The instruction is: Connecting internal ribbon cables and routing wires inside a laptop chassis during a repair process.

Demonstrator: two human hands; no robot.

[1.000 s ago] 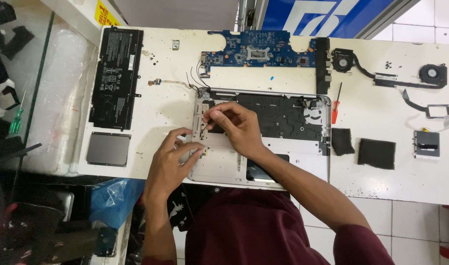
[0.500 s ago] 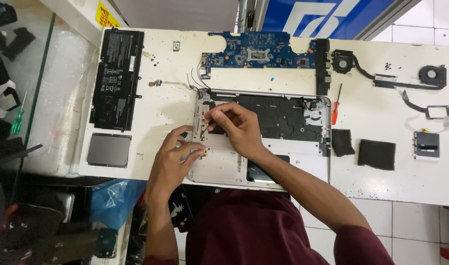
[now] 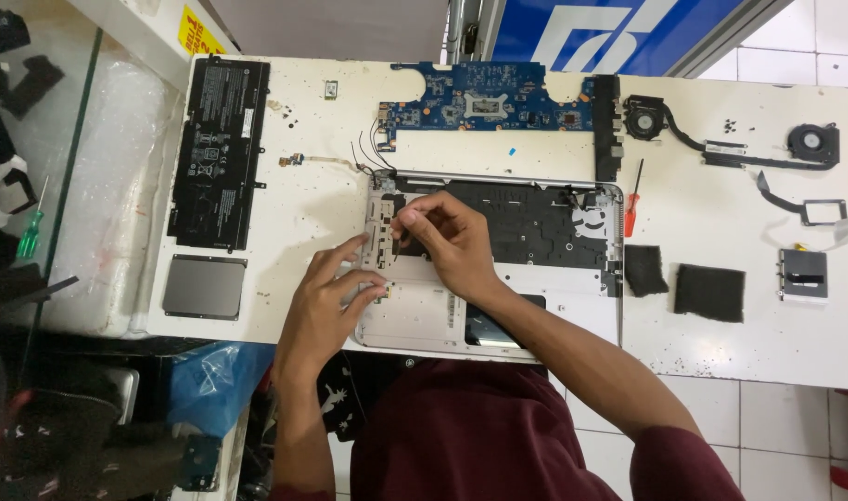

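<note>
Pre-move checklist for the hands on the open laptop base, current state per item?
1. Left hand steadies the laptop base at its left edge: ok.
2. Right hand fingertips on the small part in the upper-left corner of the base: ok; whether it is pinched, cannot tell.
3. Red screwdriver lies beside the base, apart from both hands: ok.
4. Blue motherboard is out, lying above the base: ok.
5. Black battery sits apart at the left of the table: ok.
6. Loose wires near the upper-left corner, free of the fingers: cannot tell.
</note>
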